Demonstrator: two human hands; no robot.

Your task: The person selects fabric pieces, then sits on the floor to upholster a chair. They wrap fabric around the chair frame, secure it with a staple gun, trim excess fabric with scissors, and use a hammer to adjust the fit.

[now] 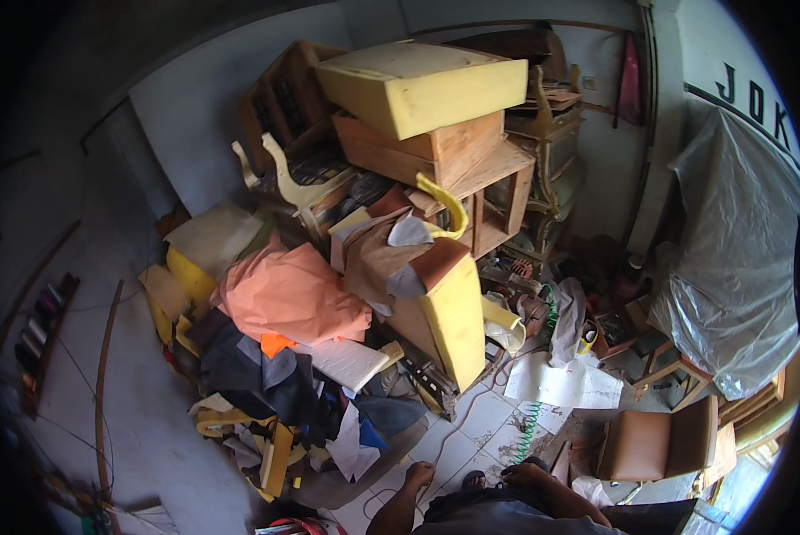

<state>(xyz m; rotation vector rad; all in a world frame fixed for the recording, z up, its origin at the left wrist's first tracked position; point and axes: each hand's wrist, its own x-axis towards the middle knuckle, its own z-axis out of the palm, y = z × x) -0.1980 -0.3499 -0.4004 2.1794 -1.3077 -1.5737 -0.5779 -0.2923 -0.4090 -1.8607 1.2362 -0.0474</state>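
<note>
My left hand point(417, 473) hangs low at the bottom edge over the white tiled floor point(471, 428), holding nothing, fingers loosely apart. My right forearm point(556, 493) crosses in front of my grey shirt; its hand point(516, 470) is small and partly hidden near a sandalled foot point(473, 480). Ahead rises a heap: an orange cloth point(288, 294), a yellow foam cushion with a brown cover point(449, 316), dark fabric scraps point(257, 374), wooden crates point(426, 147) and a large yellow foam block point(422, 85) on top.
A brown padded chair point(654, 441) stands at the lower right beside something under a clear plastic sheet point(738, 259). A green coiled hose point(533, 423) and white paper point(565, 383) lie on the floor. A rack of thread spools point(39, 330) sits at the left.
</note>
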